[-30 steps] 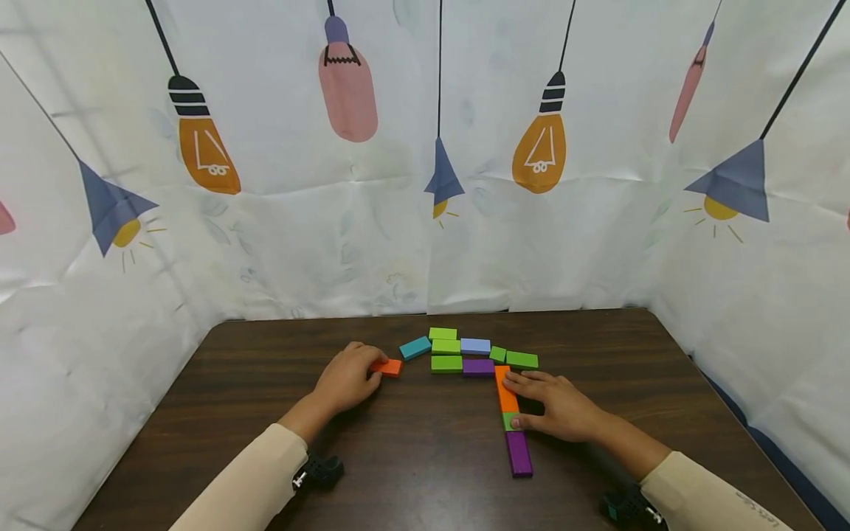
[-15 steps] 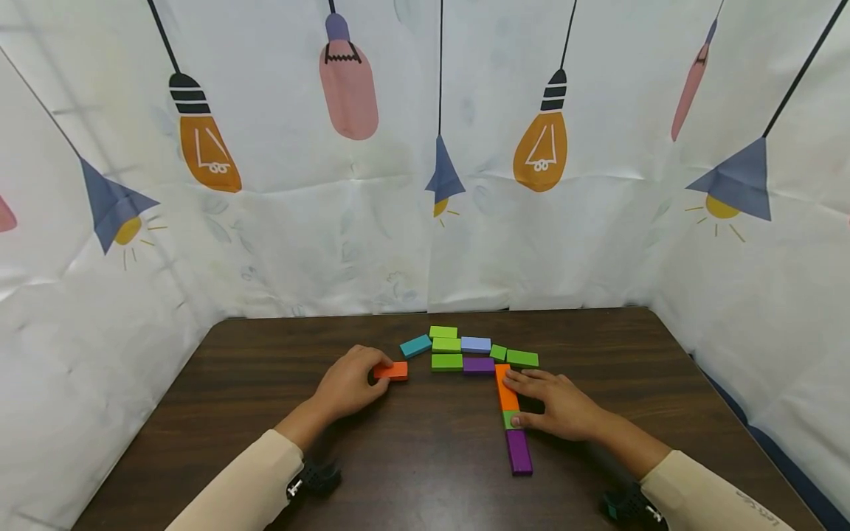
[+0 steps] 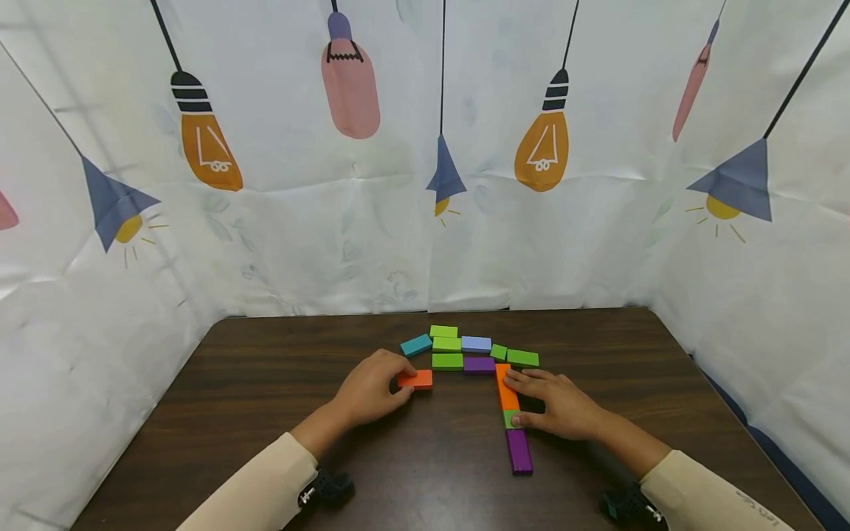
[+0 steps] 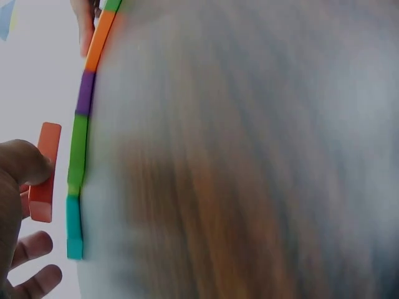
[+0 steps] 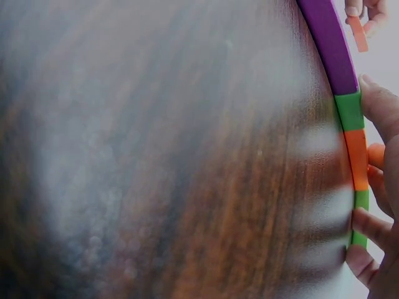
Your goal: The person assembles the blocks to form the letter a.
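Observation:
My left hand (image 3: 372,391) pinches a short orange-red block (image 3: 418,380) between thumb and fingers. In the left wrist view that block (image 4: 45,198) appears raised off the table. Just beyond it are a green block (image 3: 448,362) and a teal block (image 3: 416,345). My right hand (image 3: 561,405) rests at the column on the right, its fingers spread. Its index fingertip touches the long orange block (image 3: 506,385), and its thumb touches the small green block (image 3: 509,419). A long purple block (image 3: 519,452) forms the near end of that column.
Behind, a purple block (image 3: 479,365), a lavender block (image 3: 475,344) and several green blocks adjoin in rows. One green block (image 3: 522,359) lies right of the orange one. The dark wooden table (image 3: 279,369) meets a patterned white cloth (image 3: 299,243) at its back edge.
My left hand has carried the orange-red block to the right and slightly nearer, to just in front of the left green block. My right hand has stayed in place.

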The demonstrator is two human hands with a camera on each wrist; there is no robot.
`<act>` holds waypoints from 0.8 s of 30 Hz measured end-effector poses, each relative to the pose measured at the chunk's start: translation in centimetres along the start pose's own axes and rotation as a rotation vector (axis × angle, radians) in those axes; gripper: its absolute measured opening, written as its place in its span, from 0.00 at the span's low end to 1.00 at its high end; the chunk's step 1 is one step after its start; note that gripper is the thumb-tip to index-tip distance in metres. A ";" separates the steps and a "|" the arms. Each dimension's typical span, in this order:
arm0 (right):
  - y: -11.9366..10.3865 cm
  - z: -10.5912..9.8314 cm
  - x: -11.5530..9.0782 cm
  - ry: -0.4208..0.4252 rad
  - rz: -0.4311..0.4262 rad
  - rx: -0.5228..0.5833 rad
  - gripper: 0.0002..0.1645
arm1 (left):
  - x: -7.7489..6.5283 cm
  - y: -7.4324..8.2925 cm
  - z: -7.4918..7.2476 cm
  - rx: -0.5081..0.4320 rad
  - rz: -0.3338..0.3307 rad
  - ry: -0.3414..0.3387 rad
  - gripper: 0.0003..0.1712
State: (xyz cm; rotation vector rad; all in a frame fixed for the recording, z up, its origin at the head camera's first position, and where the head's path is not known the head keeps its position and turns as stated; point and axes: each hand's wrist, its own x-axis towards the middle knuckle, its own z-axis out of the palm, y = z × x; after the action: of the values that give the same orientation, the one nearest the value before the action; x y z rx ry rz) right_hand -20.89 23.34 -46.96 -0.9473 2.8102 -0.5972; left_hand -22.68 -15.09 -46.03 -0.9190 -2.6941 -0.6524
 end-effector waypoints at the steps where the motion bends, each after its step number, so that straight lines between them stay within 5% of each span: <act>1: 0.0 0.0 0.0 0.001 0.000 -0.002 0.49 | 0.1 0.3 0.1 -0.006 0.007 -0.005 0.11; 24: 0.1 0.0 0.1 -0.012 0.024 -0.010 0.49 | 1.5 4.7 2.9 -0.009 0.108 -0.089 0.11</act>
State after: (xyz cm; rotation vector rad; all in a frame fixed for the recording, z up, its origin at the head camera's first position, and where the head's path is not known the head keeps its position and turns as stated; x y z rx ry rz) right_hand -21.04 23.31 -46.94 -0.9147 2.8121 -0.5734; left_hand -21.14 -9.60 -46.49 -1.1120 -2.6968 -0.6151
